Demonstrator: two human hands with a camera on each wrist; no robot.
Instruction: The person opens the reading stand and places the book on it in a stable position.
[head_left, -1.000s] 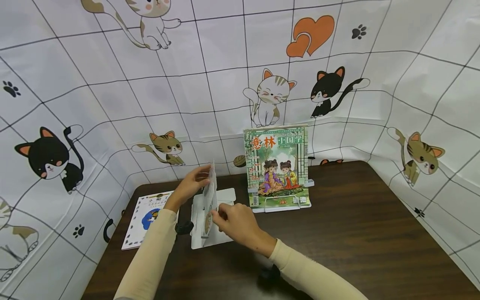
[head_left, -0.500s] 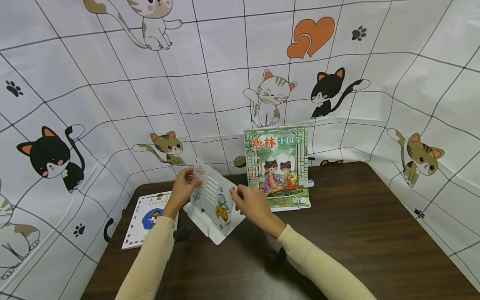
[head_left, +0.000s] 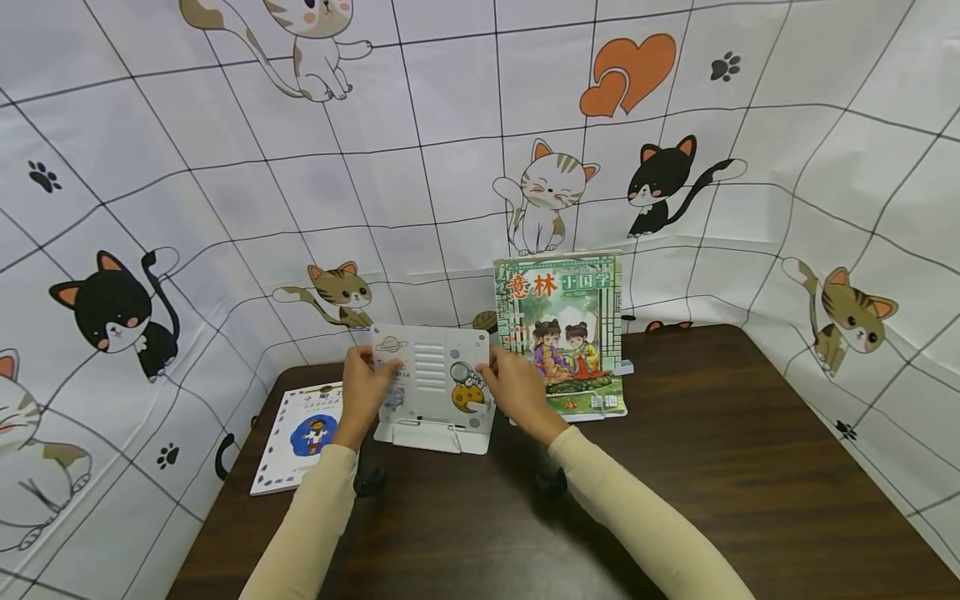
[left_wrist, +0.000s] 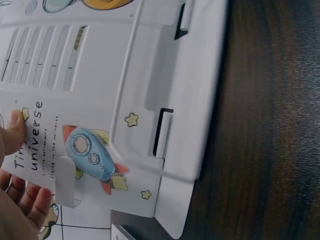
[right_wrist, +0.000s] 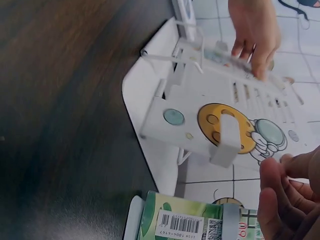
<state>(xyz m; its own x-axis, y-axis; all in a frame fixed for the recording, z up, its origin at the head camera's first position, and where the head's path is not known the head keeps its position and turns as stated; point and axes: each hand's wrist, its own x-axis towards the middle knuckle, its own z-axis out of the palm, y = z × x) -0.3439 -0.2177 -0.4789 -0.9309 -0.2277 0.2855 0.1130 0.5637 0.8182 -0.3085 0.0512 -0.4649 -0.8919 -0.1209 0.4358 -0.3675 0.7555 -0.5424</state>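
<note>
A white book stand (head_left: 431, 402) stands upright on the table, its slotted back plate facing me. It is printed with a ringed planet, a yellow moon and an astronaut. My left hand (head_left: 365, 393) pinches the plate's left side, thumb in front. In the left wrist view, that thumb lies by the "Tiny universe" lettering and the other fingers are behind the plate (left_wrist: 97, 105). My right hand (head_left: 519, 390) holds the right edge near the upper corner; its curled fingers (right_wrist: 272, 182) show at the edge in the right wrist view. White clips and page holders stick out from the stand.
Close on the right, a green magazine (head_left: 570, 333) leans on another stand. A white booklet (head_left: 288, 433) with a blue picture lies flat at left, partly behind my left arm. Dark wooden table (head_left: 675, 467); a cat-print sheet (head_left: 420, 125) hangs behind.
Both hands have turned the book stand from edge-on to facing me. My right hand has moved up and right with its edge. The magazine and booklet stay put.
</note>
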